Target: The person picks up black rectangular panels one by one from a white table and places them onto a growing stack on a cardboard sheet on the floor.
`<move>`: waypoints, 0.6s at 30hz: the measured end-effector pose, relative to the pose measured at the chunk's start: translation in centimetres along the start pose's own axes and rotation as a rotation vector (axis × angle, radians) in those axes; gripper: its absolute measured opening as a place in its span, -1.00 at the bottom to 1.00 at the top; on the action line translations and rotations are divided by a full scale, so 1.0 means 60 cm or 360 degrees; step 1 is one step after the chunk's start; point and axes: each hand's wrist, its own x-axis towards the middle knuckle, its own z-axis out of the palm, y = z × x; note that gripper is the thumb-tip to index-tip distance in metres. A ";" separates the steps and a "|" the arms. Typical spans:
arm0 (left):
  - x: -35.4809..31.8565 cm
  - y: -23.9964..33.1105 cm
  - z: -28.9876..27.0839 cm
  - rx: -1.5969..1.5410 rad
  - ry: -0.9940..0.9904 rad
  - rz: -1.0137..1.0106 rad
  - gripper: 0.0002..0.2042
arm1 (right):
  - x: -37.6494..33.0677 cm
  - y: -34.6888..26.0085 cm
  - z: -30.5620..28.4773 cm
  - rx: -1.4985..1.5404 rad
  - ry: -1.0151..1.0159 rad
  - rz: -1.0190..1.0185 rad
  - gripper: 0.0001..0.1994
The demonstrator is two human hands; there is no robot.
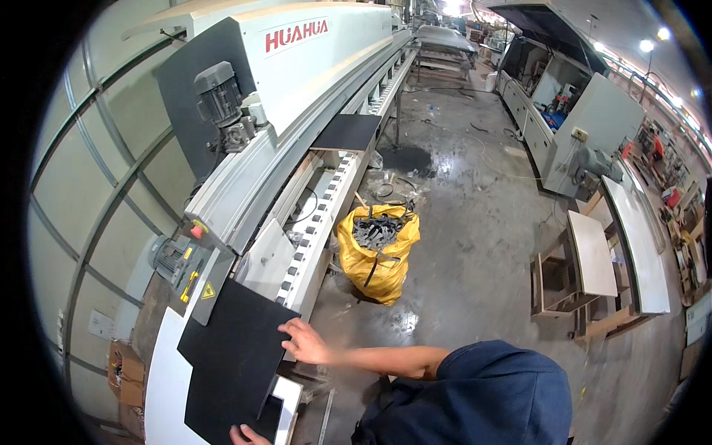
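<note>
My right hand (306, 344), fingers spread, touches black panel (241, 334); left hand (249, 436) at near end, hold unclear; best keep panel flat.

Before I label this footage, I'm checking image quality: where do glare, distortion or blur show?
Head view, upper right: a ceiling lamp glares white; head view, centre: the floor carries shiny reflections; head view, left: wall bars bow, and the corners go black; head view, bottom: the right hand looks slightly blurred toward the wrist.
</note>
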 end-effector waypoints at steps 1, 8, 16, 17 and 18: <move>-0.004 -0.016 -0.018 0.0027 -0.0011 -0.0015 -0.39 | -0.014 -0.014 -0.004 0.0012 0.0105 0.0006 -0.48; 0.059 -0.209 0.073 -0.1808 -0.1051 -0.1397 -0.45 | 0.035 0.000 0.084 -0.0017 0.0903 0.0335 -0.31; 0.072 -0.104 0.076 -0.2270 -0.1219 -0.1308 -0.30 | 0.032 -0.019 0.092 0.0875 0.0624 0.0659 -0.27; 0.077 -0.111 0.080 -0.2339 -0.1238 -0.1227 -0.21 | 0.027 -0.025 0.091 0.0933 0.0667 0.0538 -0.30; 0.076 -0.133 0.075 -0.2283 -0.1170 -0.1275 -0.24 | 0.004 -0.043 0.106 0.0989 0.0634 0.0633 -0.33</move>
